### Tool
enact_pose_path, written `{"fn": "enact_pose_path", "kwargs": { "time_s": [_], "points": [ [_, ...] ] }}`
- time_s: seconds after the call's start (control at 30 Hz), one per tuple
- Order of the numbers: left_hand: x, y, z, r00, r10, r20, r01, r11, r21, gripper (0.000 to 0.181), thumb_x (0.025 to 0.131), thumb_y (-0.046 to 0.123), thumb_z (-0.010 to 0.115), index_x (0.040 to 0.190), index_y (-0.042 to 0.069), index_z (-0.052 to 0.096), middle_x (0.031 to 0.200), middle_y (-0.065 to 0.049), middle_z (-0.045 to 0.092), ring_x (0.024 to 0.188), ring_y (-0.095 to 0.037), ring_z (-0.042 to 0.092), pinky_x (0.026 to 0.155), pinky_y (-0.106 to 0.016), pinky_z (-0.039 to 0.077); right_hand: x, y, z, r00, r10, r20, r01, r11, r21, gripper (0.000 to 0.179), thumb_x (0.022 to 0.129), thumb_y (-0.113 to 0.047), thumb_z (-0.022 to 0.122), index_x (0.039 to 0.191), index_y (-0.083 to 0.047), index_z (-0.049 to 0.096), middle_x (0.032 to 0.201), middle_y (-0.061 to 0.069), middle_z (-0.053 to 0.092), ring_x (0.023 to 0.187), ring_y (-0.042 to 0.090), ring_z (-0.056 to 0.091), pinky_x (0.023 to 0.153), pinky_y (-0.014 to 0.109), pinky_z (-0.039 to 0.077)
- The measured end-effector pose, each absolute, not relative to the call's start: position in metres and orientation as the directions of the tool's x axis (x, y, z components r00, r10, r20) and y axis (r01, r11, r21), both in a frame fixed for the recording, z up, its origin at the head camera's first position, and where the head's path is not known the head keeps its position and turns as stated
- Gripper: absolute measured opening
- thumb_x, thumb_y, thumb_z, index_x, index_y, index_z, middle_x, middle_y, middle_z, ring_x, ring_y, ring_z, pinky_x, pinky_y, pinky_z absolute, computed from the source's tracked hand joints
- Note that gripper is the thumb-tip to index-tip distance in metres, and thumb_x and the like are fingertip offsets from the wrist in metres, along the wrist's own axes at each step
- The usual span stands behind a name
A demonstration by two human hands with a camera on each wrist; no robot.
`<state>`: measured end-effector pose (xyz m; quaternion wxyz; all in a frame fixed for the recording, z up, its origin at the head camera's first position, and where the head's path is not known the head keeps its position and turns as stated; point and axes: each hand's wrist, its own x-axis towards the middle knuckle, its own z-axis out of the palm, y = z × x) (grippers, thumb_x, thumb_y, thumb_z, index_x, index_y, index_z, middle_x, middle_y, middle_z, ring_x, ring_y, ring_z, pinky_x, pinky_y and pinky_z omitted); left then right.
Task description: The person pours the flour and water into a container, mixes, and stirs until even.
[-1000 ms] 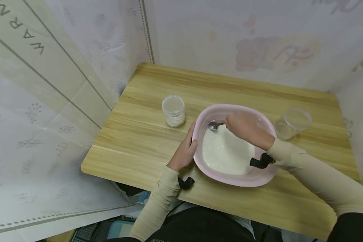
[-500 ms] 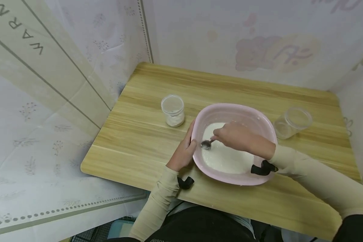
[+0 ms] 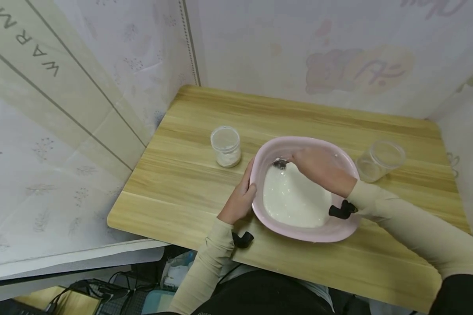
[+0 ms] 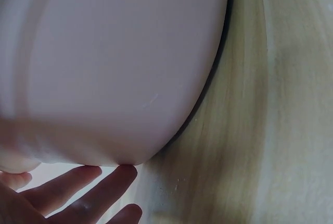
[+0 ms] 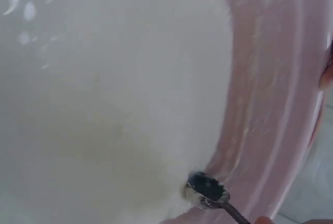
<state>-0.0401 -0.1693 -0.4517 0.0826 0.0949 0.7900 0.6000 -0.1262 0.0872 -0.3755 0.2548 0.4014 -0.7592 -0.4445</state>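
Observation:
A pink plastic basin [image 3: 315,234] on the wooden table holds a white, milky liquid [image 3: 295,197]. My left hand [image 3: 238,199] grips the basin's left side, thumb at the rim. In the left wrist view its fingers [image 4: 106,190] touch the outer wall. My right hand [image 3: 317,166] reaches over the basin and holds a metal spoon [image 3: 280,164], whose bowl is at the liquid's edge by the far left inner wall. The right wrist view shows the wet spoon [image 5: 207,187] up close, white residue on it; most of the right hand is out of that view.
A clear jar [image 3: 226,146] with white powder at its bottom stands left of the basin. Another clear jar [image 3: 380,161] stands to the right. Printed cloth hangs around the wooden table [image 3: 173,188]. Cables [image 3: 98,286] lie below, past the front left edge.
The right hand swept the spoon from the far left inside the basin toward the near left, then back to the far left. The left hand kept its hold on the basin.

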Motion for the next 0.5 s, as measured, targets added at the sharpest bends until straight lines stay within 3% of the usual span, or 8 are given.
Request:
{"fn": "enact_pose_path", "kwargs": {
  "time_s": [0.03, 0.07, 0.1, 0.13, 0.17, 0.27, 0.43, 0.5],
  "points": [
    [-0.04, -0.169, -0.452, -0.969, 0.248, -0.017, 0.051, 0.264, 0.963, 0.071, 0.106, 0.02, 0.035, 0.165, 0.048, 0.007, 0.175, 0.01, 0.016, 0.146, -0.026, 0.046, 0.122, -0.049, 0.038, -0.131, 0.087, -0.376, -0.591, -0.804, 0.064, -0.57, 0.473, 0.672, 0.037, 0.106, -0.017, 0.054, 0.069, -0.018, 0.047, 0.058, -0.004, 0.027, 0.061, 0.009, 0.037, 0.061, 0.02, 0.033],
    [-0.04, -0.169, -0.452, -0.969, 0.248, -0.019, 0.049, 0.263, 0.964, 0.071, 0.106, 0.02, 0.035, 0.165, 0.049, 0.007, 0.175, 0.011, 0.016, 0.145, -0.026, 0.047, 0.122, -0.049, 0.038, -0.135, 0.087, -0.376, -0.646, -0.759, 0.086, -0.655, 0.608, 0.449, 0.047, 0.105, -0.016, 0.058, 0.062, -0.019, 0.037, 0.057, -0.004, 0.018, 0.057, 0.009, 0.027, 0.056, 0.022, 0.026],
    [-0.04, -0.169, -0.452, -0.968, 0.249, -0.017, 0.05, 0.261, 0.964, 0.071, 0.107, 0.02, 0.035, 0.165, 0.049, 0.007, 0.174, 0.012, 0.016, 0.144, -0.026, 0.048, 0.121, -0.049, 0.038, -0.138, 0.088, -0.376, -0.703, -0.706, 0.079, -0.663, 0.692, 0.287, 0.05, 0.105, -0.017, 0.059, 0.059, -0.019, 0.038, 0.055, -0.005, 0.02, 0.054, 0.01, 0.028, 0.051, 0.023, 0.027],
    [-0.04, -0.169, -0.452, -0.969, 0.248, -0.017, 0.05, 0.259, 0.965, 0.071, 0.107, 0.02, 0.035, 0.165, 0.05, 0.007, 0.174, 0.012, 0.017, 0.144, -0.027, 0.048, 0.121, -0.049, 0.039, -0.14, 0.089, -0.375, -0.748, -0.658, 0.086, -0.649, 0.752, 0.113, 0.054, 0.103, -0.015, 0.061, 0.055, -0.021, 0.037, 0.052, -0.007, 0.02, 0.05, 0.01, 0.024, 0.048, 0.025, 0.021],
    [-0.04, -0.169, -0.452, -0.969, 0.248, -0.016, 0.05, 0.258, 0.965, 0.071, 0.107, 0.019, 0.035, 0.164, 0.05, 0.007, 0.174, 0.011, 0.017, 0.141, -0.028, 0.051, 0.119, -0.05, 0.041, -0.141, 0.09, -0.374, -0.793, -0.608, 0.05, -0.606, 0.794, 0.045, 0.054, 0.102, -0.011, 0.06, 0.054, -0.02, 0.038, 0.052, -0.007, 0.021, 0.049, 0.011, 0.024, 0.045, 0.027, 0.021],
    [-0.04, -0.169, -0.452, -0.97, 0.242, -0.019, 0.046, 0.261, 0.964, 0.072, 0.106, 0.019, 0.036, 0.165, 0.05, 0.007, 0.174, 0.01, 0.018, 0.136, -0.03, 0.056, 0.115, -0.052, 0.045, -0.141, 0.1, -0.367, -0.843, -0.535, -0.054, -0.537, 0.844, 0.021, 0.05, 0.098, -0.002, 0.056, 0.053, -0.018, 0.039, 0.053, -0.004, 0.025, 0.052, 0.013, 0.024, 0.043, 0.03, 0.022],
    [-0.04, -0.169, -0.453, -0.972, 0.234, -0.021, 0.044, 0.269, 0.962, 0.071, 0.106, 0.019, 0.036, 0.169, 0.038, 0.009, 0.175, 0.008, 0.018, 0.137, -0.03, 0.054, 0.116, -0.052, 0.044, -0.133, 0.119, -0.35, -0.84, -0.511, -0.18, -0.531, 0.843, 0.084, 0.039, 0.097, 0.004, 0.052, 0.061, -0.01, 0.045, 0.056, 0.001, 0.033, 0.054, 0.015, 0.028, 0.046, 0.027, 0.023],
    [-0.04, -0.169, -0.453, -0.972, 0.234, -0.021, 0.044, 0.269, 0.962, 0.071, 0.106, 0.019, 0.036, 0.168, 0.039, 0.009, 0.175, 0.008, 0.017, 0.138, -0.03, 0.053, 0.117, -0.052, 0.043, -0.127, 0.124, -0.342, -0.833, -0.498, -0.24, -0.534, 0.837, 0.121, 0.035, 0.098, 0.003, 0.052, 0.066, -0.007, 0.045, 0.058, 0.002, 0.035, 0.056, 0.016, 0.031, 0.048, 0.027, 0.024]
  ]
}}
